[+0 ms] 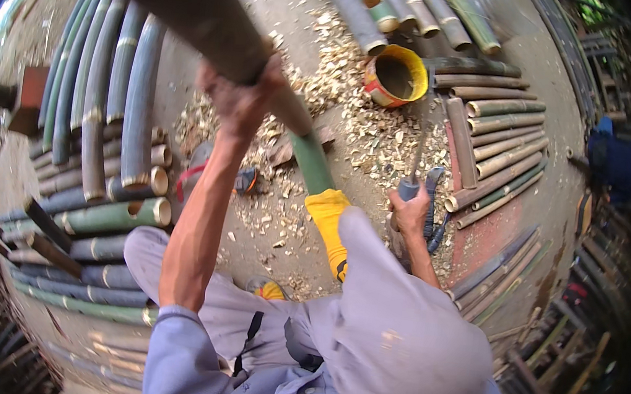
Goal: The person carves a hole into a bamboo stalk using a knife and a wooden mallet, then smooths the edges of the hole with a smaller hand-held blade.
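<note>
Green-brown bamboo pole (311, 161), left hand (240, 98) closed around it.
Long axis slants from upper left down to the yellow sock (327, 212); right hand (411, 213), gripping a tool's grey handle (408, 189), sits apart, rightward.

**Greens, slate blues and browns around one bright yellow**

The long bamboo pole (218, 29) runs from dark brown to paler brown, then plain green above a saturated yellow cloth (327, 206) with black marks low down. The tool handle (408, 189) is grey-blue. The bucket (373, 84) pairs a yellow rim with a red and yellow wall. Blue-grey and green poles (97, 105) at left carry pale rings at their joints; the short bamboo lengths (506, 152) at right mix brown, tan and green, with cream cut ends. Shavings (331, 45) speckle the grey ground (381, 154) in cream and tan. The trousers (411, 315) are pale lilac-grey, the shirt (183, 360) light blue.
</note>
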### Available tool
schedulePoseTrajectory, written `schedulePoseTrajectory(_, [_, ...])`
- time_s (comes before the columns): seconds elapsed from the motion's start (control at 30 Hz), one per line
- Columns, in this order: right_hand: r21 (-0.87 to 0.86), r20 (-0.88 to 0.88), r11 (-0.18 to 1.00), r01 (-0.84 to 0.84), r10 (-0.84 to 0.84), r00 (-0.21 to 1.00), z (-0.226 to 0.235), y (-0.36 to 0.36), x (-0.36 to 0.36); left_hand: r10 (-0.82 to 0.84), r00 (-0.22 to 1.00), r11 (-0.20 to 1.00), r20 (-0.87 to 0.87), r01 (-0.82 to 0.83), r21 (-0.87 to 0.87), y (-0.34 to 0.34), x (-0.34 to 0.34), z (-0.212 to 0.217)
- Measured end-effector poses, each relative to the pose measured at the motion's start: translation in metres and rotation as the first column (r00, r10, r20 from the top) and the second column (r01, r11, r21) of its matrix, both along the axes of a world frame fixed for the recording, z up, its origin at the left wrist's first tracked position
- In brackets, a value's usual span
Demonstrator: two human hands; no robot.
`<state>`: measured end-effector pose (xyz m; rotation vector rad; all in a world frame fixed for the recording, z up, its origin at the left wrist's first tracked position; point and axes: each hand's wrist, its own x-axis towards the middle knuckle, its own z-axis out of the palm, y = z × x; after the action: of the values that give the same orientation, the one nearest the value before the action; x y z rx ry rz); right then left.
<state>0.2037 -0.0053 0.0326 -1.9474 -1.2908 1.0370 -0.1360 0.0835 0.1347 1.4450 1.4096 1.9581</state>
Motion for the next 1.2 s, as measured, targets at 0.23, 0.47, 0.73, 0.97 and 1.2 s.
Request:
schedulePoseTrajectory(0.23, [0.075,0.157,0.996,-0.055,0.042,0.987,-0.005,-0.017,0.030,-0.002,0.999,1.000,0.045,0.002,-0.015,-0.010,0.004,-0.003])
schedulePoseTrajectory(0.47, [0.043,0.212,0.996,0.079,-0.087,0.973,-0.020,-0.066,0.066,-0.057,0.975,0.995,0.217,0.074,-0.070,-0.007,0.016,-0.007])
schedulePoseTrajectory(0.73, [0.024,0.172,1.000,0.021,-0.024,0.985,-0.043,-0.068,0.051,-0.046,0.981,0.992,0.187,0.067,-0.109,-0.002,0.018,-0.009])
schedulePoseTrajectory(0.97, [0.015,0.002,0.980,-0.196,0.196,0.981,-0.048,0.001,-0.005,-0.069,0.993,0.994,0.099,0.077,-0.083,-0.005,0.040,0.011])
schedulePoseTrajectory(1.2, [0.110,-0.253,0.916,-0.386,0.401,0.880,-0.061,0.068,-0.088,-0.091,0.975,0.996,0.205,0.093,-0.002,-0.025,0.056,0.002])
